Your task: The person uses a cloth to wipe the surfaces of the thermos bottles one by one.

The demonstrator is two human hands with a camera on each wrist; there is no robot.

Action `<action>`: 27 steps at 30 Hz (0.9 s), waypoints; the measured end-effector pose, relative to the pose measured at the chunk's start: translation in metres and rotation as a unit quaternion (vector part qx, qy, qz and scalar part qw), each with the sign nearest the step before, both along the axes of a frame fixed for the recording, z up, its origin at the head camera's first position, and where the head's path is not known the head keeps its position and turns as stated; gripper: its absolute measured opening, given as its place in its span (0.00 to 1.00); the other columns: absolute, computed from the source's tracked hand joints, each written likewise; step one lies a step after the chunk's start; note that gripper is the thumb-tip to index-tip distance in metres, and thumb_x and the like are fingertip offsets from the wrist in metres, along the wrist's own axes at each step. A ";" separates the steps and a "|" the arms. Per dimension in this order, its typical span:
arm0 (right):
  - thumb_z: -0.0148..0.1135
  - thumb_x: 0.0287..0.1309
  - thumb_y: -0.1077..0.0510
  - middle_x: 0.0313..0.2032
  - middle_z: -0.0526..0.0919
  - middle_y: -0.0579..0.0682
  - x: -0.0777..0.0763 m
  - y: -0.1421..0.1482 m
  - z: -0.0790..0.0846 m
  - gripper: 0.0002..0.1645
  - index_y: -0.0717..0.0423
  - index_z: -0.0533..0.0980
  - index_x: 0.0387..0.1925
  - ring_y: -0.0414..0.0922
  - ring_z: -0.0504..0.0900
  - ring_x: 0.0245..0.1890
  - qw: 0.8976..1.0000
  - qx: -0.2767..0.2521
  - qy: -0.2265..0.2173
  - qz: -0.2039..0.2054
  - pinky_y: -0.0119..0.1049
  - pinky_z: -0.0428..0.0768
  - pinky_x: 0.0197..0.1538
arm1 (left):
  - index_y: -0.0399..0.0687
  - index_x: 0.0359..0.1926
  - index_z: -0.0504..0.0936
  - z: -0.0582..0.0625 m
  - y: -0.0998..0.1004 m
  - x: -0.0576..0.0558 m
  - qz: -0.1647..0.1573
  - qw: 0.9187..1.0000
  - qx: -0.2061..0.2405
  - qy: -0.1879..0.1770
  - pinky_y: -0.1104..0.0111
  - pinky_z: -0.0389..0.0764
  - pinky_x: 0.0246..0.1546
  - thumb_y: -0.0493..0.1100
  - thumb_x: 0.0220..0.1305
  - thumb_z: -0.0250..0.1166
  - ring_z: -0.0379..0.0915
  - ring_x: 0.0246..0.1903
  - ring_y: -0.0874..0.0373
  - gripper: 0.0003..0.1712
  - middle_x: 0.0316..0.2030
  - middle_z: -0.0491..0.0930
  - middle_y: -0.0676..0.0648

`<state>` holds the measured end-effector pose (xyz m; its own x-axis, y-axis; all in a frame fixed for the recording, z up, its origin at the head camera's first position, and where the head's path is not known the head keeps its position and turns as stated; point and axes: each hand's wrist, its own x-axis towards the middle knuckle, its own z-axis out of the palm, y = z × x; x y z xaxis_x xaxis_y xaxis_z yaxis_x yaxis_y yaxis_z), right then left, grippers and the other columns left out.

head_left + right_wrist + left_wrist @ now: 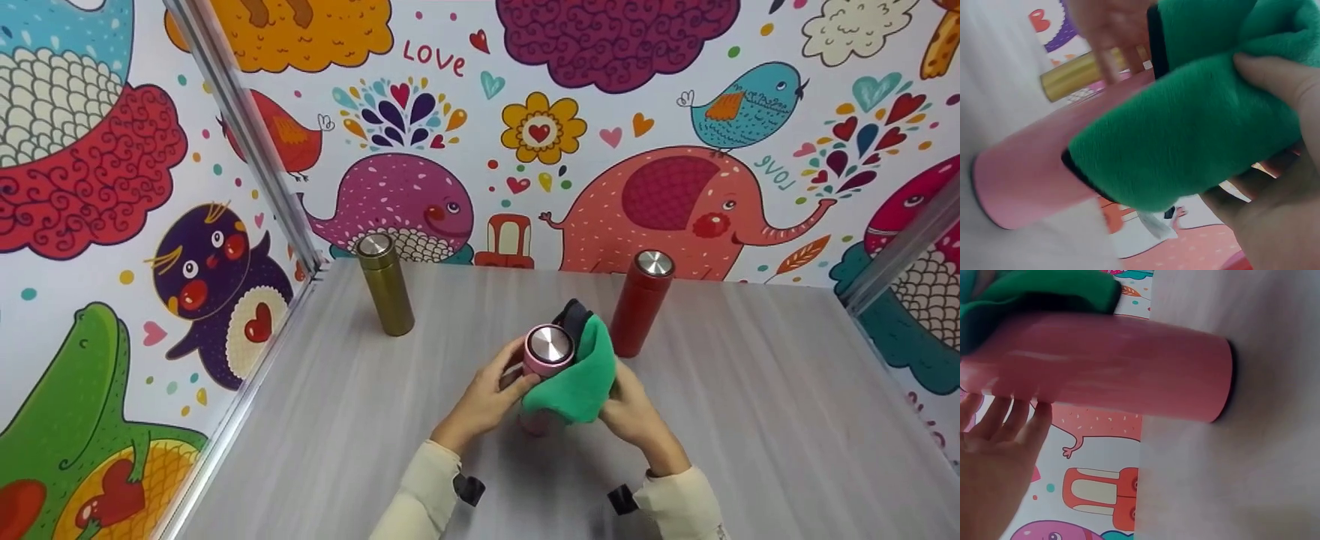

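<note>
A pink vacuum flask [1129,365] with a shiny steel lid [550,343] stands in front of me. My left hand [484,394] grips it near the top, thumb on the near side and fingertips along the far side. In my right hand [634,409] is a green cloth [1185,129] with black edging, pinched between thumb and fingers. The cloth lies against the right side of the flask and partly covers its body. In the right wrist view the flask's dark-rimmed base shows close over the table.
An olive-gold flask [387,289] stands at the back left of the grey table [757,420]. To the right, just beyond the right hand, is a red flask [640,307]. Walls with cartoon animals [525,187] enclose the back and sides, joined by metal corner strips.
</note>
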<state>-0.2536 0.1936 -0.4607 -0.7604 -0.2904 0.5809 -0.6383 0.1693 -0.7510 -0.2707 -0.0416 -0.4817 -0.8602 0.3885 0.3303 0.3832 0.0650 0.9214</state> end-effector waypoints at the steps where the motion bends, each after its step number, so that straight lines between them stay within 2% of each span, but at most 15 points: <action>1: 0.64 0.47 0.83 0.50 0.80 0.44 0.001 0.001 0.004 0.31 0.67 0.74 0.55 0.37 0.76 0.51 1.000 -0.001 0.021 0.006 0.26 0.74 0.56 | 0.49 0.75 0.61 -0.001 0.001 0.000 -0.001 1.000 0.001 0.000 0.57 0.65 0.67 0.51 0.72 0.62 0.64 0.67 0.54 0.36 0.69 0.67 0.48; 4: 0.64 0.45 0.83 0.60 0.78 0.52 0.003 0.005 0.017 0.41 0.65 0.72 0.64 0.41 0.74 0.60 0.995 0.049 0.089 -0.012 0.32 0.70 0.64 | 0.49 0.75 0.60 -0.003 0.001 0.000 -0.001 1.000 0.005 -0.005 0.60 0.65 0.67 0.52 0.72 0.62 0.64 0.67 0.54 0.37 0.69 0.67 0.47; 6: 0.64 0.42 0.82 0.65 0.74 0.54 0.006 0.006 0.026 0.47 0.61 0.70 0.68 0.47 0.73 0.63 0.982 0.121 0.135 -0.048 0.42 0.72 0.65 | 0.49 0.76 0.60 -0.003 0.000 0.001 0.004 1.000 0.006 -0.006 0.62 0.66 0.67 0.54 0.72 0.62 0.64 0.67 0.55 0.37 0.69 0.67 0.48; 9: 0.68 0.37 0.81 0.66 0.74 0.52 0.013 0.007 0.037 0.52 0.53 0.72 0.69 0.54 0.75 0.58 0.949 0.226 0.189 -0.108 0.54 0.78 0.53 | 0.50 0.76 0.60 -0.003 0.001 0.002 0.005 1.000 0.008 -0.006 0.63 0.66 0.66 0.56 0.72 0.61 0.64 0.67 0.55 0.38 0.69 0.66 0.49; 11: 0.74 0.34 0.79 0.65 0.75 0.52 0.018 0.007 0.042 0.53 0.52 0.73 0.67 0.58 0.76 0.55 0.925 0.276 0.219 -0.143 0.57 0.78 0.45 | 0.50 0.76 0.60 -0.003 0.003 0.001 0.003 1.000 0.007 -0.003 0.62 0.66 0.66 0.57 0.72 0.60 0.64 0.67 0.54 0.38 0.70 0.66 0.49; 14: 0.81 0.31 0.73 0.64 0.76 0.51 0.025 0.005 0.047 0.54 0.52 0.74 0.67 0.60 0.76 0.54 0.899 0.324 0.239 -0.172 0.59 0.77 0.45 | 0.50 0.76 0.59 -0.004 0.003 0.000 -0.002 1.000 0.006 0.001 0.61 0.66 0.67 0.56 0.73 0.60 0.63 0.68 0.54 0.38 0.70 0.65 0.48; 17: 0.84 0.32 0.68 0.64 0.76 0.51 0.029 -0.001 0.050 0.52 0.53 0.75 0.66 0.59 0.76 0.53 0.876 0.356 0.268 -0.182 0.60 0.76 0.48 | 0.46 0.76 0.59 -0.006 0.003 -0.001 -0.004 1.000 0.011 0.003 0.61 0.66 0.67 0.48 0.74 0.60 0.64 0.67 0.52 0.35 0.69 0.66 0.45; 21: 0.83 0.36 0.65 0.64 0.76 0.51 0.029 -0.014 0.052 0.49 0.53 0.75 0.66 0.61 0.76 0.54 0.860 0.373 0.300 -0.175 0.60 0.75 0.50 | 0.43 0.75 0.59 -0.006 0.003 -0.001 -0.001 1.000 0.024 0.010 0.60 0.66 0.67 0.34 0.73 0.58 0.64 0.67 0.49 0.33 0.68 0.67 0.42; 27: 0.84 0.36 0.62 0.67 0.73 0.51 0.021 -0.030 0.053 0.54 0.52 0.71 0.69 0.63 0.73 0.60 0.853 0.395 0.295 -0.169 0.68 0.70 0.56 | 0.33 0.73 0.59 -0.009 0.004 0.001 0.010 0.999 0.006 0.045 0.57 0.67 0.66 0.27 0.70 0.56 0.62 0.68 0.44 0.32 0.68 0.66 0.37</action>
<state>-0.2329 0.1636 -0.4078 -0.5214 -0.5913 0.6152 -0.6804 0.7232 0.1184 -0.2702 -0.0376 -0.4904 -0.8344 0.3669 0.4113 0.4631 0.0623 0.8841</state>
